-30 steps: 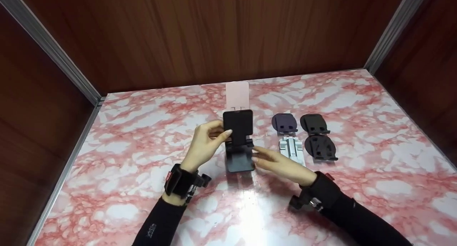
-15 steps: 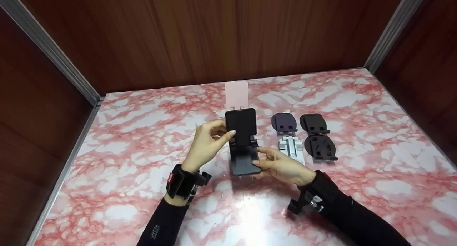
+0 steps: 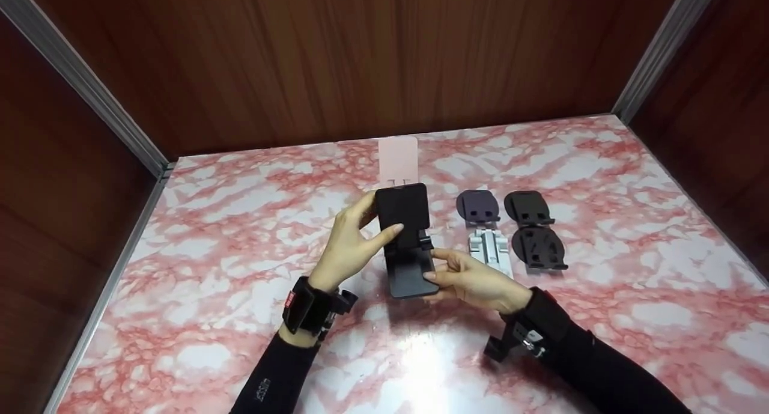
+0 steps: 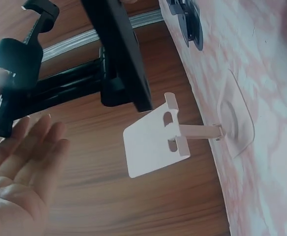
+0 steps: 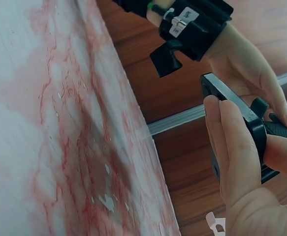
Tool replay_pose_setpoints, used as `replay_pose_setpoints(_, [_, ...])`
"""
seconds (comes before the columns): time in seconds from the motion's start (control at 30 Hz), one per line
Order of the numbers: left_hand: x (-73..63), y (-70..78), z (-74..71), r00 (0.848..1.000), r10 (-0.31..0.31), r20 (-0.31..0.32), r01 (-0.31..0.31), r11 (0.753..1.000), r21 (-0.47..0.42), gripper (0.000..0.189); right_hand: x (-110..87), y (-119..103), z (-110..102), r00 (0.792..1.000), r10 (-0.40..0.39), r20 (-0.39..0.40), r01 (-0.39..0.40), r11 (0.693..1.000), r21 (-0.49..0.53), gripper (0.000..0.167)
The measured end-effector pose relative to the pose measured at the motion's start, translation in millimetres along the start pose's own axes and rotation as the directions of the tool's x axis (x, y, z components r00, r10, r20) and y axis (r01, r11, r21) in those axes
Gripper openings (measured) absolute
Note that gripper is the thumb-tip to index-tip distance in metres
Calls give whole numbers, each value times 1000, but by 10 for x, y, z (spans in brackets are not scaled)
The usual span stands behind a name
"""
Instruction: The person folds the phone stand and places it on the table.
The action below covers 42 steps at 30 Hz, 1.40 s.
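A black folding phone stand point(image 3: 404, 210) is held off the table by both hands in the head view. My left hand point(image 3: 348, 246) grips its upper plate, thumb across the front and fingers behind the left edge. The right hand point(image 3: 471, 279) pinches the right side of the flat base point(image 3: 412, 279), thumb on top. From the right wrist, fingers of the right hand point(image 5: 246, 196) lie along the underside of the base point(image 5: 234, 103). In the left wrist view, the fingers of the left hand point(image 4: 20, 182) reach behind the plate point(image 4: 15, 69).
Behind the held stand, a pale pink phone stand point(image 3: 399, 158) stands upright on the marbled table. To the right are a purple stand point(image 3: 478, 207), a dark olive one point(image 3: 527, 208), a black one point(image 3: 539, 249) and a white one point(image 3: 489, 246). Wooden panels point(image 3: 384, 59) enclose the table.
The right hand has moved from beside the base to gripping it. The black stand has shifted slightly right and turned a little, and the left thumb has slid further across its plate.
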<state>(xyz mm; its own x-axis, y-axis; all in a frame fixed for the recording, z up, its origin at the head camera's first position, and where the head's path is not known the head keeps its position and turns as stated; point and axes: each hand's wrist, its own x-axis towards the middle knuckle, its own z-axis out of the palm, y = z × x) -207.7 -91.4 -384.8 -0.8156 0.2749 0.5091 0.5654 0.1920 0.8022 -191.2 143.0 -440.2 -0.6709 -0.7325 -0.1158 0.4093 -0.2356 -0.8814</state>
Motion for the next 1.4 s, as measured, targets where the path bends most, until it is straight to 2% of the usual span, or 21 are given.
replay_pose_setpoints(0.23, [-17,311,-15,1000,-22,5,22,999,-44,42,-9,-13,15,999,19,-42,-19,1000,-10,70])
replay_pose_setpoints(0.37, [-23,321,-10,1000,3,-5,-3,999,-35,40,-14,-17,26,998,21,-67,-22,999,-23,73])
replay_pose_setpoints(0.53, [-22,295,-3,999,43,-14,-43,999,-14,38,-10,-10,29,997,21,-76,-24,999,-41,72])
replay_pose_setpoints(0.77, [-10,-38,30,996,93,-15,-93,995,-18,42,-9,6,27,996,21,-89,-24,999,-33,70])
replay_pose_setpoints(1.0, [-26,297,13,993,116,0,-116,993,0,38,-9,27,23,998,13,-64,-14,1000,-26,70])
replay_pose_setpoints(1.13, [-24,314,18,992,130,-9,-129,991,17,38,-6,26,27,999,17,-45,-19,999,-36,71])
replay_pose_setpoints(1.4, [-13,-27,46,988,151,-26,-149,987,64,40,-7,31,37,996,37,-76,-42,997,-63,76])
